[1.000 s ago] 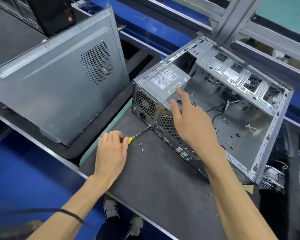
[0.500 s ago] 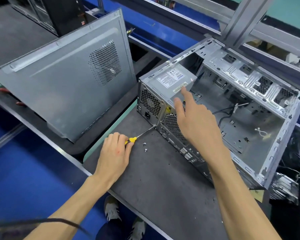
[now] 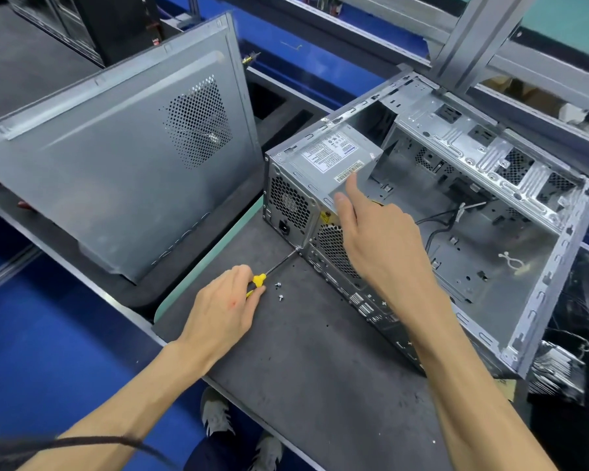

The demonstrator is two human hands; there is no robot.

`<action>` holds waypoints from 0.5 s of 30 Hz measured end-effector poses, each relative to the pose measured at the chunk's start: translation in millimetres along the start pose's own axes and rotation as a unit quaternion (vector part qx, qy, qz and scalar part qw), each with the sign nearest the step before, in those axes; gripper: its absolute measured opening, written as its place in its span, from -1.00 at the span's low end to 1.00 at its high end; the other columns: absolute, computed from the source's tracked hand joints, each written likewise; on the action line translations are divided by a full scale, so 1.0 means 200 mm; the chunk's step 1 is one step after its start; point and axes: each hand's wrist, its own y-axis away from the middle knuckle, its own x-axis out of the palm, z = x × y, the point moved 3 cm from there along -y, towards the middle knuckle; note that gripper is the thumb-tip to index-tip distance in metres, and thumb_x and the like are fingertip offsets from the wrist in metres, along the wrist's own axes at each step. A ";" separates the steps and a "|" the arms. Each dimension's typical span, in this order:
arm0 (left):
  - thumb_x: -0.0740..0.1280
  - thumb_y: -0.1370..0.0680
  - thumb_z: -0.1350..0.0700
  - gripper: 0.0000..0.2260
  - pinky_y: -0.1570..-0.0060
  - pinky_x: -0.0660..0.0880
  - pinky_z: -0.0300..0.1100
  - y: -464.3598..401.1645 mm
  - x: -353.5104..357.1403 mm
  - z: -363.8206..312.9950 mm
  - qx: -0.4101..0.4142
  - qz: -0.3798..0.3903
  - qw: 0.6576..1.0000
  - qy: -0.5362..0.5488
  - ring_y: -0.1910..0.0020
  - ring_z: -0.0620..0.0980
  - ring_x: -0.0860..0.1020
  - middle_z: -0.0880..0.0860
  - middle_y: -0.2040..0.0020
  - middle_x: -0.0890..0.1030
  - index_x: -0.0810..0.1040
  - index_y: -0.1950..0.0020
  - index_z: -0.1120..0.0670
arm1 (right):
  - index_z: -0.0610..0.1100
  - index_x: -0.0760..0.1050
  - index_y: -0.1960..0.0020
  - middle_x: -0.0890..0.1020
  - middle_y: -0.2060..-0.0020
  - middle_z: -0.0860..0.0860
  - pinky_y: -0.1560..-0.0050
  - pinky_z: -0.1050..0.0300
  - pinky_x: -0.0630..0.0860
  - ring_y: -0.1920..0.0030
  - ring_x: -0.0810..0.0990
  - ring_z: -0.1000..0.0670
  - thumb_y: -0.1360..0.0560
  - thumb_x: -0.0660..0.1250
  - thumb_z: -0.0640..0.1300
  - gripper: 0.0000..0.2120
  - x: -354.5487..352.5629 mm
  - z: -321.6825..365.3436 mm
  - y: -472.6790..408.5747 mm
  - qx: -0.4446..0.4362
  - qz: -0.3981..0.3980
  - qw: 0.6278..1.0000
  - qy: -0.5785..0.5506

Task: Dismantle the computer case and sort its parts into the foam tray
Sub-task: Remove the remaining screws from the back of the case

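The open metal computer case (image 3: 541,294) lies on its side on the dark mat. A grey power supply (image 3: 334,158) sits in its near-left corner. My right hand (image 3: 378,239) rests on the power supply's side, forefinger and thumb straight against it. My left hand (image 3: 221,307) grips the yellow handle of a screwdriver (image 3: 276,266); its tip is at a screw on the case's rear panel, just below the power socket. Two loose screws (image 3: 279,290) lie on the mat beside the handle. The removed side panel (image 3: 116,164) leans in the black foam tray (image 3: 276,130) to the left.
The mat (image 3: 320,368) has a teal left edge. Black cables (image 3: 439,222) and a white tie lie inside the case. A finned heatsink (image 3: 558,372) sits at the right beyond the case. A metal frame post (image 3: 470,39) rises behind. A black tower (image 3: 116,22) stands at the back left.
The view has shifted slightly. Both hands keep their places: the left on the screwdriver at the rear screw, the right against the power supply.
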 end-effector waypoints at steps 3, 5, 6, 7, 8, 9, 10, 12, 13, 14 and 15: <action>0.48 -0.52 0.10 -0.73 0.46 0.30 -0.18 -0.03 0.00 0.04 -0.050 0.018 0.997 0.054 0.46 -0.09 0.35 -0.08 0.35 0.48 0.38 0.13 0.12 | -0.05 0.11 -0.62 0.60 0.28 -0.13 0.08 -0.13 0.55 0.17 0.55 -0.25 -0.67 -0.09 0.28 -0.37 -0.01 0.01 0.00 -0.020 0.012 0.999 0.028; 0.43 -0.55 0.01 -0.71 0.46 0.27 -0.20 -0.05 0.00 0.06 -0.104 0.041 0.990 0.092 0.49 -0.07 0.32 -0.09 0.42 0.44 0.33 0.14 0.06 | -0.05 0.08 -0.63 0.58 0.27 -0.12 0.08 -0.12 0.55 0.16 0.56 -0.24 -0.60 -0.08 0.39 -0.25 -0.01 0.01 0.00 -0.026 0.022 0.998 0.051; 0.40 -0.56 -0.03 -0.71 0.45 0.27 -0.23 -0.05 0.00 0.06 -0.131 0.056 0.984 0.105 0.47 -0.03 0.34 -0.06 0.44 0.43 0.32 0.15 0.04 | -0.04 0.07 -0.63 0.57 0.27 -0.12 0.07 -0.13 0.56 0.16 0.57 -0.23 -0.58 -0.07 0.42 -0.23 -0.01 0.01 0.00 -0.026 0.025 0.998 0.056; 0.38 -0.56 -0.07 -0.70 0.45 0.25 -0.27 -0.06 0.01 0.05 -0.166 0.074 0.975 0.129 0.45 -0.02 0.35 -0.05 0.46 0.43 0.33 0.17 0.04 | -0.04 0.06 -0.63 0.57 0.27 -0.11 0.06 -0.13 0.56 0.16 0.57 -0.23 -0.58 -0.06 0.42 -0.22 -0.01 0.01 0.00 -0.025 0.025 0.998 0.057; 0.37 -0.56 -0.08 -0.70 0.47 0.23 -0.28 -0.06 0.02 0.05 -0.215 0.092 0.955 0.180 0.47 -0.04 0.33 -0.06 0.47 0.43 0.35 0.19 0.05 | -0.04 0.06 -0.63 0.56 0.28 -0.11 0.06 -0.13 0.57 0.16 0.58 -0.23 -0.59 -0.05 0.42 -0.22 -0.01 0.01 0.00 -0.026 0.022 0.998 0.058; 0.38 -0.56 -0.08 -0.69 0.49 0.22 -0.28 -0.06 0.04 0.06 -0.283 0.110 0.916 0.262 0.52 -0.07 0.29 -0.07 0.47 0.44 0.37 0.19 0.09 | -0.04 0.06 -0.64 0.56 0.29 -0.09 0.06 -0.13 0.57 0.17 0.58 -0.22 -0.59 -0.05 0.41 -0.23 -0.01 0.01 0.00 -0.027 0.018 0.998 0.057; 0.39 -0.57 -0.05 -0.68 0.51 0.21 -0.26 -0.06 0.05 0.06 -0.358 0.129 0.854 0.356 0.56 -0.10 0.23 -0.06 0.44 0.45 0.39 0.19 0.14 | -0.04 0.07 -0.64 0.56 0.29 -0.08 0.07 -0.13 0.57 0.17 0.58 -0.21 -0.60 -0.04 0.40 -0.24 -0.02 0.01 0.00 -0.028 0.014 0.998 0.054; 0.40 -0.58 0.00 -0.71 0.56 0.11 -0.31 -0.05 0.07 0.04 -0.460 0.162 0.721 0.491 0.56 -0.06 0.15 0.03 0.38 0.43 0.43 0.16 0.17 | -0.03 0.08 -0.63 0.58 0.28 -0.07 0.08 -0.12 0.57 0.16 0.59 -0.21 -0.61 -0.03 0.39 -0.26 -0.01 0.01 0.00 -0.027 0.008 0.998 0.050; 0.41 -0.58 0.01 -0.73 0.57 0.08 -0.33 -0.05 0.07 0.03 -0.481 0.175 0.685 0.518 0.55 -0.06 0.11 0.04 0.37 0.41 0.44 0.14 0.17 | -0.03 0.08 -0.63 0.58 0.28 -0.08 0.08 -0.12 0.57 0.16 0.59 -0.22 -0.61 -0.04 0.39 -0.26 -0.01 0.01 0.00 -0.027 0.007 0.998 0.049; 0.44 -0.55 0.01 -0.73 0.58 0.07 -0.33 -0.05 0.07 0.02 -0.487 0.183 0.675 0.523 0.54 -0.06 0.10 0.02 0.37 0.40 0.43 0.12 0.15 | -0.02 0.08 -0.63 0.58 0.28 -0.08 0.08 -0.12 0.56 0.16 0.58 -0.22 -0.61 -0.04 0.39 -0.26 -0.01 0.00 0.00 -0.026 0.007 0.998 0.048; 0.48 -0.52 0.01 -0.70 0.58 0.07 -0.32 -0.06 0.06 0.02 -0.484 0.183 0.682 0.516 0.54 -0.06 0.10 -0.01 0.39 0.39 0.41 0.10 0.14 | -0.02 0.08 -0.63 0.57 0.29 -0.08 0.09 -0.11 0.56 0.19 0.56 -0.22 -0.61 -0.05 0.39 -0.26 -0.01 0.00 0.00 -0.025 0.006 0.998 0.050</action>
